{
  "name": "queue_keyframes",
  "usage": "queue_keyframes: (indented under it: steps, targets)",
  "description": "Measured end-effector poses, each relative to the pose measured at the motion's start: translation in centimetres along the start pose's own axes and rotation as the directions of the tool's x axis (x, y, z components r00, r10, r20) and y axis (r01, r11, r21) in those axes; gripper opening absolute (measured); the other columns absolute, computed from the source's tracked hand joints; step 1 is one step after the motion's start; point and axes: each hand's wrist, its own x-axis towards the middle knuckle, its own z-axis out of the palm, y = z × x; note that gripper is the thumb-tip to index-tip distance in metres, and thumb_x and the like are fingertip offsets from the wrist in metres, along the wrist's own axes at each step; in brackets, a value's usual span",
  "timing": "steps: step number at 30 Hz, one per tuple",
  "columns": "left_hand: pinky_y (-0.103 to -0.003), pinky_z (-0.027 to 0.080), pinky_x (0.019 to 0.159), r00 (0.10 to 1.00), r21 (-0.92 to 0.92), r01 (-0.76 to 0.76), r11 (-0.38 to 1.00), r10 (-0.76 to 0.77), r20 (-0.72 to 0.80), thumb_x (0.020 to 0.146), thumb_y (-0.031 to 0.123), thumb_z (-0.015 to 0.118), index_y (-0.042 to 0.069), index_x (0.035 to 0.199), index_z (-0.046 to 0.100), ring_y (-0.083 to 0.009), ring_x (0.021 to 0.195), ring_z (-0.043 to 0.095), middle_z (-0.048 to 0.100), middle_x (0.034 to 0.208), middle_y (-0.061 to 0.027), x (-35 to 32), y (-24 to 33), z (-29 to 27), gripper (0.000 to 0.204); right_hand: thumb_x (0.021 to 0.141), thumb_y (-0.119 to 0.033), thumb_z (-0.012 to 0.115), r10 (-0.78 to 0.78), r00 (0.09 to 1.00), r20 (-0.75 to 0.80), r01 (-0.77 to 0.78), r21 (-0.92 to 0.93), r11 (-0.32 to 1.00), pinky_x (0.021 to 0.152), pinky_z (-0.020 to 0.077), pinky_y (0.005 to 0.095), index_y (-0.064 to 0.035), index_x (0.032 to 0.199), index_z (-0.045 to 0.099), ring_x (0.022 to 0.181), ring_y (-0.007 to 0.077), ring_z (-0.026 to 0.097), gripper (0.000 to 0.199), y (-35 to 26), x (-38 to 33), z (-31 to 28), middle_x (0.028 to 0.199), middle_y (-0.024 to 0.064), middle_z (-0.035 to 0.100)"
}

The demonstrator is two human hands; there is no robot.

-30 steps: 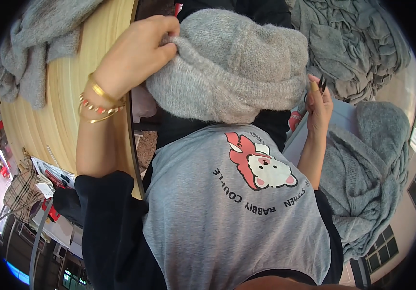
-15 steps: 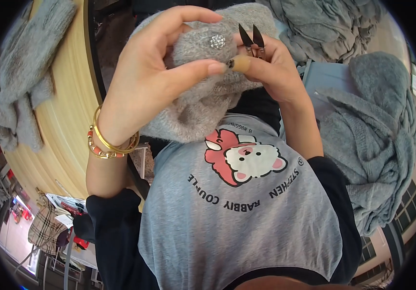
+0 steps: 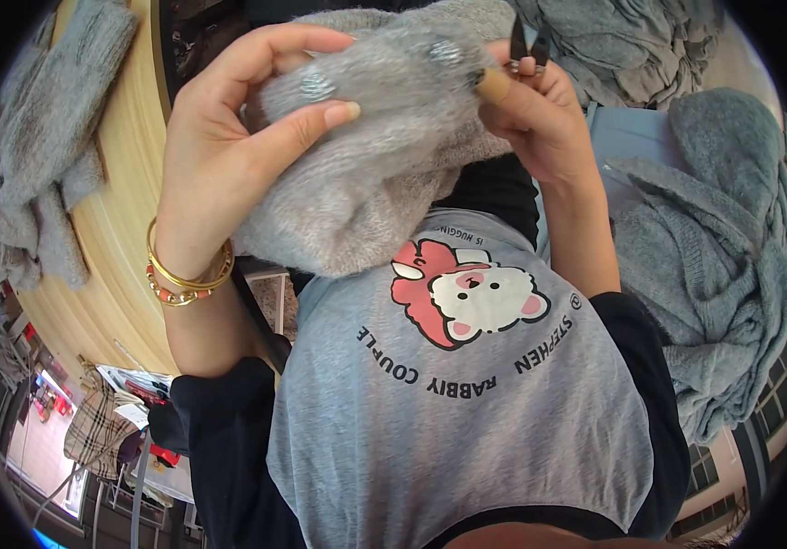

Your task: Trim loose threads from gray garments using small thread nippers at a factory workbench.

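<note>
A fuzzy light-grey knitted garment (image 3: 357, 183) is stretched between my hands in front of my chest. Two silvery beaded buttons, the left button (image 3: 317, 87) and the right button (image 3: 446, 52), show on its edge, slightly blurred. My left hand (image 3: 215, 151) grips the knit at the left, thumb on top just below one button. My right hand (image 3: 549, 123) pinches the other end close to the second button; its thumb wears a tan finger cover (image 3: 494, 86). Tucked in the same hand are dark thread snips (image 3: 519, 41), blades pointing up and apart.
On the left, a wooden table (image 3: 110, 220) carries more grey knitwear (image 3: 64, 119). To the right, darker grey knits (image 3: 695, 265) lie heaped over a grey-blue surface (image 3: 626, 137), with another grey pile (image 3: 636, 50) behind. A plaid cloth (image 3: 96, 425) hangs at lower left.
My hands have moved apart, drawing the knit edge out between them. A second button has come into sight, and the snips have shifted right with my right hand.
</note>
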Motion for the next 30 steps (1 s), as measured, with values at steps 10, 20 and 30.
queue_keyframes:
  steps: [10,20,30]
  targets:
    - [-0.021,0.041,0.082,0.989,0.102,-0.082,0.991,0.093,-0.119,0.077,0.003,0.073,0.003,0.110,0.067,-0.0078,0.091,0.053,0.062,0.097,0.0005,-0.8,-0.9,-0.9,0.033,0.093,-0.011,0.056,0.007,0.999,-0.049,-0.001,0.124,0.992,0.044,0.0208,0.0187,-0.0071,0.105,0.058,0.045,0.0015,0.024,0.013,1.2,-0.5,-2.5,0.056,-0.0100,0.031]
    - [-0.022,0.040,0.075,0.953,0.397,-0.235,0.887,0.291,-0.086,0.079,0.002,0.072,0.004,0.105,0.072,-0.0122,0.083,0.052,0.059,0.091,-0.0029,0.3,-1.8,0.7,0.026,0.092,-0.013,0.058,0.002,1.000,-0.016,-0.001,0.044,0.999,0.045,0.0205,0.0185,-0.0066,0.104,0.059,0.046,0.0009,0.026,0.013,-0.2,-1.2,-1.7,0.057,-0.0101,0.033]
    - [-0.023,0.042,0.078,0.928,0.436,-0.289,0.853,0.362,-0.093,0.087,0.003,0.062,0.000,0.094,0.067,-0.0132,0.086,0.054,0.060,0.096,-0.0061,0.0,-0.9,1.2,0.009,0.092,-0.015,0.060,0.036,0.999,-0.012,-0.035,0.041,0.999,0.045,0.0217,0.0180,-0.0057,0.106,0.060,0.047,0.0006,0.028,0.016,0.1,-1.1,-1.7,0.058,-0.0101,0.035]
